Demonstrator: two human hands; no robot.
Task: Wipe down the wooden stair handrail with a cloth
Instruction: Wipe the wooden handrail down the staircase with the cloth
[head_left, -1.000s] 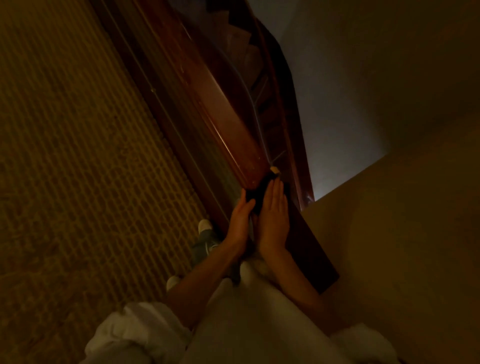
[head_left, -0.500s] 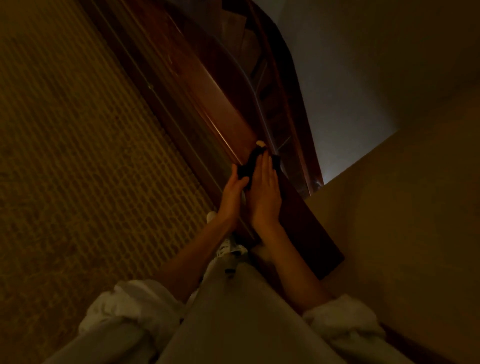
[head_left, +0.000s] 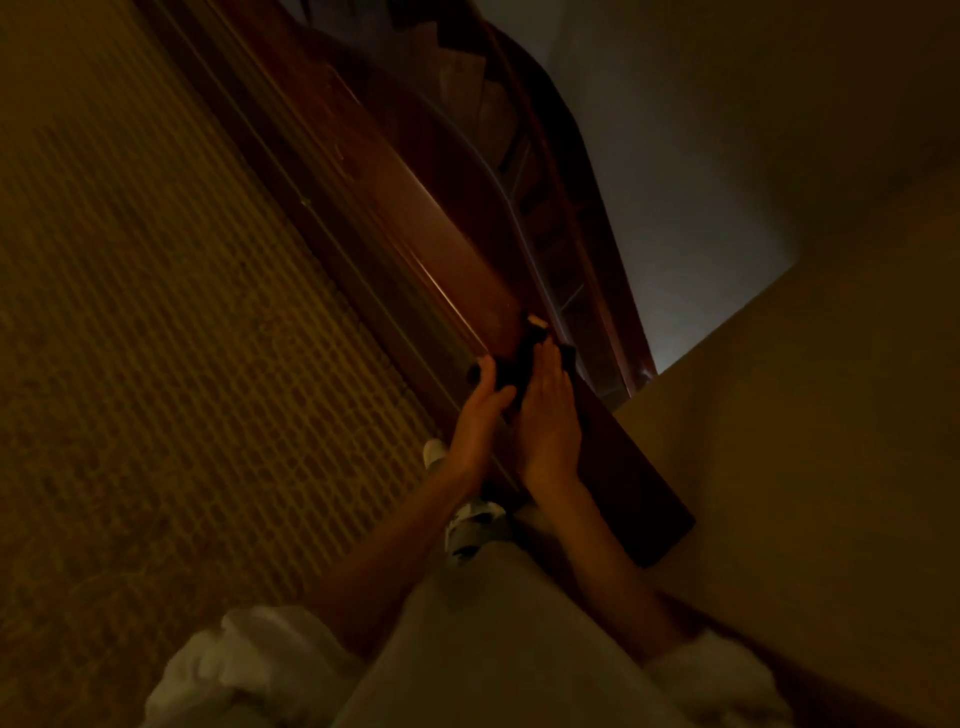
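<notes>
My left grip (head_left: 480, 415) pinches dark cloth (head_left: 511, 366) at handrail (head_left: 447, 249) left edge — my right grip (head_left: 550, 421) released, flat fingers pressing cloth onto handrail top.

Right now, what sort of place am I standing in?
Probably the top of an indoor staircase, on a landing: a wooden handrail curves downward, steps show below it, and patterned carpet covers the floor.

No legible text or labels anywhere.
</notes>
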